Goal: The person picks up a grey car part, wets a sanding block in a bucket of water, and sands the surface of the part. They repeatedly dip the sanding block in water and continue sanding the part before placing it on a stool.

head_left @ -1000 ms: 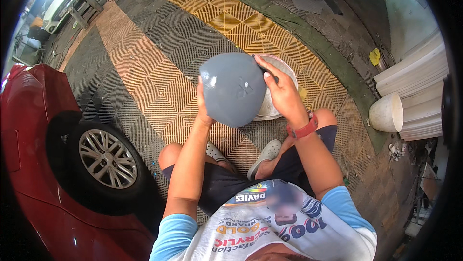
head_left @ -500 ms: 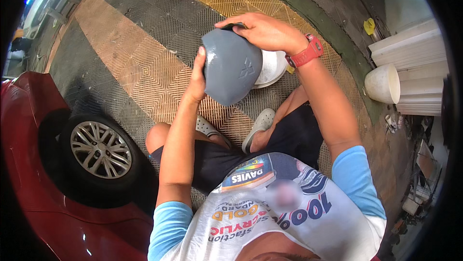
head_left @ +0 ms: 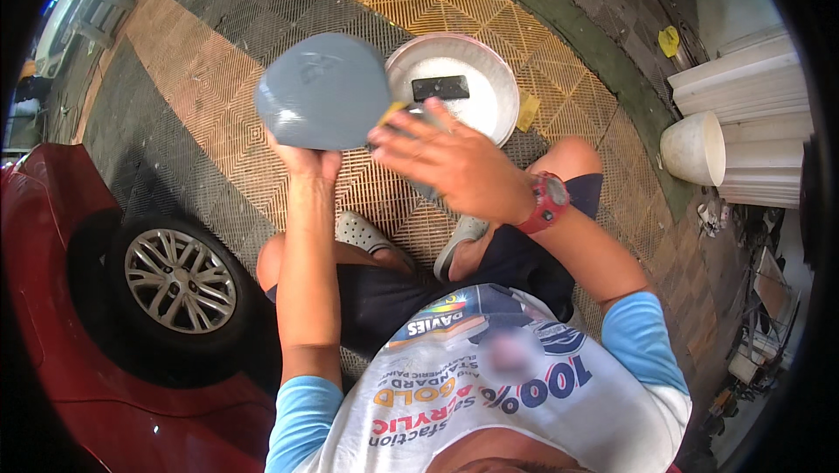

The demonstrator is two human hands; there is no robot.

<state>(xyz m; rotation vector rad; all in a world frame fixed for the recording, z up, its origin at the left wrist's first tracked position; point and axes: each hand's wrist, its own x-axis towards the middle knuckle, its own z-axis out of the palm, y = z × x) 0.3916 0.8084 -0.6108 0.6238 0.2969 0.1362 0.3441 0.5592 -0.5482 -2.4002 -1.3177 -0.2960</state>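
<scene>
My left hand [head_left: 304, 163] is closed on the lower edge of a wet, grey, shell-shaped car cover [head_left: 323, 93], holding it up with its smooth rounded face showing. Most of the left fingers are hidden behind the cover. My right hand [head_left: 454, 163], smeared by motion, is by the cover's right edge. Between its fingers shows a thin yellow-and-dark sheet [head_left: 395, 113], possibly sandpaper. Beyond that hand is a round white basin [head_left: 502, 79] with whitish liquid. A black rectangular block [head_left: 440, 87] lies inside it.
A red car body [head_left: 52, 237] with a wheel [head_left: 181, 281] stands close on my left. A yellow piece [head_left: 528, 112] lies beside the basin on the grid-tiled floor [head_left: 210, 79]. At the right, a white pot [head_left: 693, 149] is next to white ribbed blocks [head_left: 734, 79].
The grey cover has moved left and turned, so its raised emblem no longer shows. My right hand has come off its top and down toward me. The basin and black block are now uncovered.
</scene>
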